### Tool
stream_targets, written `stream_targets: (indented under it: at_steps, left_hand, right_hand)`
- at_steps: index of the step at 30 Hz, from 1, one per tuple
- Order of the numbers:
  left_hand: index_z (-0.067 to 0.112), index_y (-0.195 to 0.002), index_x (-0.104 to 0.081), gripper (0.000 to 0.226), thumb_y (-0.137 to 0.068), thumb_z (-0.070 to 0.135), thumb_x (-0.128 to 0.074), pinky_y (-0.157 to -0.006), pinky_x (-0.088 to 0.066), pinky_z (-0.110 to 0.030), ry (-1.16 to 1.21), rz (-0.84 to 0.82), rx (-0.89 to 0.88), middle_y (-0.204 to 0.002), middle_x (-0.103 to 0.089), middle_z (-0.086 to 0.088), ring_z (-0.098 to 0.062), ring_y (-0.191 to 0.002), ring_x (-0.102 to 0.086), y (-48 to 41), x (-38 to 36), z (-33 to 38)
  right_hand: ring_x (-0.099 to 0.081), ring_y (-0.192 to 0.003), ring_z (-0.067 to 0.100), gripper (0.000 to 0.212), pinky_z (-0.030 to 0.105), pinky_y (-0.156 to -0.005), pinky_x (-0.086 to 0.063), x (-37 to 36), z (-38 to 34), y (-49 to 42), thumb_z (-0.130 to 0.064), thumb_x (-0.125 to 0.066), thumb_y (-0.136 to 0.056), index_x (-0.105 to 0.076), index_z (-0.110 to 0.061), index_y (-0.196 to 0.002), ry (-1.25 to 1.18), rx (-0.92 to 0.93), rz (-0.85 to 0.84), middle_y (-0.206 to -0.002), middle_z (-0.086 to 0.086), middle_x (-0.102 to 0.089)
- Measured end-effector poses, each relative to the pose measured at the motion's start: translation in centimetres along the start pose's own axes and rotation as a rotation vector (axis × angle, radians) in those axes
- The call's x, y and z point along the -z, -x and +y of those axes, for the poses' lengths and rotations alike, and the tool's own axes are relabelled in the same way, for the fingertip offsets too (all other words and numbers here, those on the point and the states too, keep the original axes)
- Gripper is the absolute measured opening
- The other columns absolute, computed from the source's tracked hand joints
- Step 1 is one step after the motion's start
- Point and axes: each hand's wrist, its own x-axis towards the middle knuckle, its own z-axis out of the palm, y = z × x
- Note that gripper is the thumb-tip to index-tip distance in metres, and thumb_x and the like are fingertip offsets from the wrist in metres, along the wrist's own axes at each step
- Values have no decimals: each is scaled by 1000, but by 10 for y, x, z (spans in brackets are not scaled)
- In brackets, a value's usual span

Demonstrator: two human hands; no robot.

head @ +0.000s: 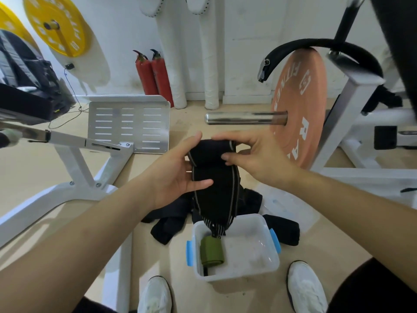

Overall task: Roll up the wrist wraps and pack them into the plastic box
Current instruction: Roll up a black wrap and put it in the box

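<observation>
Left hand (178, 175) and right hand (255, 159) both grip the black wrist wrap (214, 184), partly rolled between them; its tail hangs below them, hiding part of the plastic box (259, 217) rim.

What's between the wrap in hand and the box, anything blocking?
Nothing visible. The black wrap, held by the left hand and right hand, dangles its tail over the open plastic box. A green roll lies in the box's left part; the rest is bare.
</observation>
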Motion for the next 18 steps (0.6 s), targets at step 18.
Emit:
stream_targets:
  at_steps: [18]
  left_hand:
    - [21, -118, -69, 53, -68, 9, -82, -74, -62, -30, -265, 24, -452, -106, -71, -1, -21, -99, -74, -3, 11, -4]
  right_hand:
    - [-74, -94, 24, 31, 38, -76, -62, 7, -16, 3, -18, -66, -96, -66, -11, -126, -440, -538, -185, -111, 11, -71]
